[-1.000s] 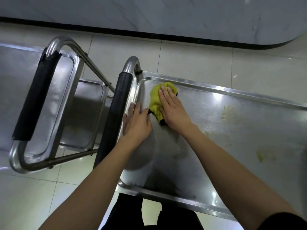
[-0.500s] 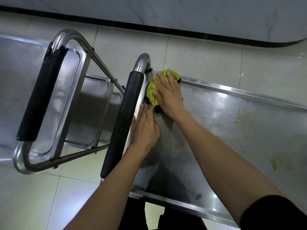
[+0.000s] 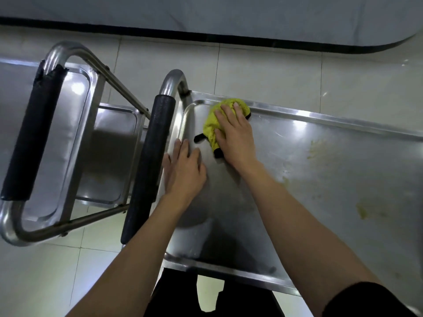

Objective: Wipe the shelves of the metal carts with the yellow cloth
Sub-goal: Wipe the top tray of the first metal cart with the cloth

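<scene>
While my right hand (image 3: 235,136) presses the cloth (image 3: 211,124) flat with straight fingers, gripping nothing, the wad sits in the far left corner of the shelf (image 3: 332,179), at about 11 o'clock from my chest and touching the raised rim there. Half a second ago the cloth was jammed hard against the handle (image 3: 148,165) at the corner; now it has slid a little toward 3 o'clock along the far rim. I take that to mean the corner is done and the stroke is turning to run across the shelf.

The cloth is bright yellow, plush, bunched into a lump, with a black edge poking out at its near side. Most of it lies under my palm and fingers.

My left hand (image 3: 183,170) has barely shifted: it lies flat and open on the shelf near the left rim, at 9 o'clock from the cloth, just beside the black-padded handle, bracing the cart.

Out toward 3 o'clock the steel carries yellowish smears (image 3: 317,148), and another blotch (image 3: 362,210) at about 4 o'clock, all well apart from the cloth. By my reckoning most of this shelf is not yet wiped.

At 9 o'clock stands a second cart (image 3: 75,138) on the tiled floor (image 3: 263,72), its shelves untouched by either hand.
</scene>
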Tool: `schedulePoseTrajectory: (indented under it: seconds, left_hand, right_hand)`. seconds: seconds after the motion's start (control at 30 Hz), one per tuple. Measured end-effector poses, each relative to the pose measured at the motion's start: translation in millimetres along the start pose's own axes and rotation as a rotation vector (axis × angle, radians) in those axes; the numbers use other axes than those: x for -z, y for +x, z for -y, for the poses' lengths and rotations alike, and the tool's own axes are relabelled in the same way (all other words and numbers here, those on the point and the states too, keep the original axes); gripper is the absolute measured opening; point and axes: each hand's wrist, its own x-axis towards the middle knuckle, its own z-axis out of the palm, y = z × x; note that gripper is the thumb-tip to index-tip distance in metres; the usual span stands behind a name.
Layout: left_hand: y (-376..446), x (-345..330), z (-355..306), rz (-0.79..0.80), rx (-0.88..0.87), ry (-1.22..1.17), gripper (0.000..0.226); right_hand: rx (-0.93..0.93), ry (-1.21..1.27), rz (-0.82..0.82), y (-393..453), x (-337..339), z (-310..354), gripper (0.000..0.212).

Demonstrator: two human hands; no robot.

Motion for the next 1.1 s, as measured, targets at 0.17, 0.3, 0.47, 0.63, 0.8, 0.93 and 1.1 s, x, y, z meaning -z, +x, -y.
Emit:
schedulePoseTrajectory:
  seconds: [0.17,0.3,0.47,0.63,0.8,0.93,1.1]
  left_hand:
    - [-3,-5,-16,-0.072,-0.050,0.019,0.041]
    - [2,-9,-79,-0.064,-0.219,-0.030,0.041]
    - [10,-21,-140,0.039,-0.315,0.045,0.043]
    - [12,-28,-144,0.028,-0.339,0.074,0.042]
    - [12,-26,-152,0.027,-0.326,0.072,0.041]
    - [8,-28,-149,0.027,-0.312,0.064,0.041]
    - [3,-29,-135,0.035,-0.359,0.069,0.042]
  right_hand:
    - [-0.119,0.026,-0.069,-31,23,-50,0.050]
    - [-0.205,0.009,-0.088,-56,44,-92,0.051]
    - [-0.298,-0.013,-0.114,-83,75,-146,0.051]
    - [-0.413,-0.006,-0.149,-111,106,-203,0.050]
    - [-0.443,-0.016,-0.151,-126,116,-223,0.049]
    - [-0.463,-0.043,-0.133,-129,111,-209,0.049]
    - [-0.464,-0.085,-0.110,-139,104,-190,0.049]
